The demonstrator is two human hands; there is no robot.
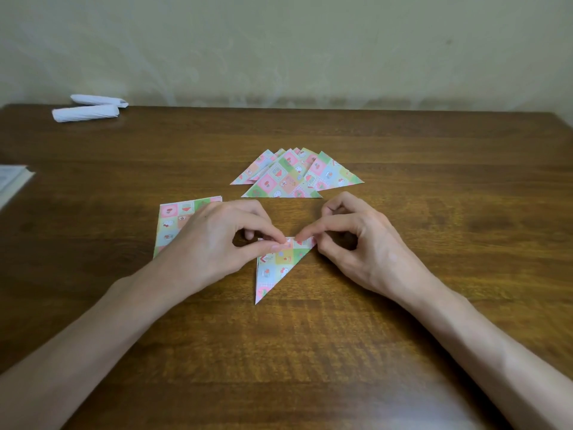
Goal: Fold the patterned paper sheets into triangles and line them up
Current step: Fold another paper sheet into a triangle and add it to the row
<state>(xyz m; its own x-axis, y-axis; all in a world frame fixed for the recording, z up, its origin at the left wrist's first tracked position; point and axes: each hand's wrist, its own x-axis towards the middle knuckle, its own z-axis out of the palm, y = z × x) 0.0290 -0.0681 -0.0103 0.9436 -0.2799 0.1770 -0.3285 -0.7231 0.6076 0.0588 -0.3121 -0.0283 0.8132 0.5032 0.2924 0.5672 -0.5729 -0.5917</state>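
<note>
Paper is the whole story in the head view. One folded triangle (276,268) lies on the table (434,212) right in front of you, its long point aimed back at you and its short edge turned away.

Your left hand (214,240) pinches that far edge between thumb and forefinger, the other fingers curled clear. Your right hand (362,240) presses its forefinger onto the same edge, with the thumb closing in at the right corner. Both tips nearly meet at mid-edge, probably so the two layers stay matched while you sharpen the crease.

Beyond your hands, the finished triangles (294,175) sit fanned and overlapping with their points away from you, so they're easy to reach when you add this one. The unfolded sheets (173,221) wait just beside your left hand and partly under it, handy for the next pick.

Two white rolls (90,108) lie at the far left corner, well apart from the work.
</note>
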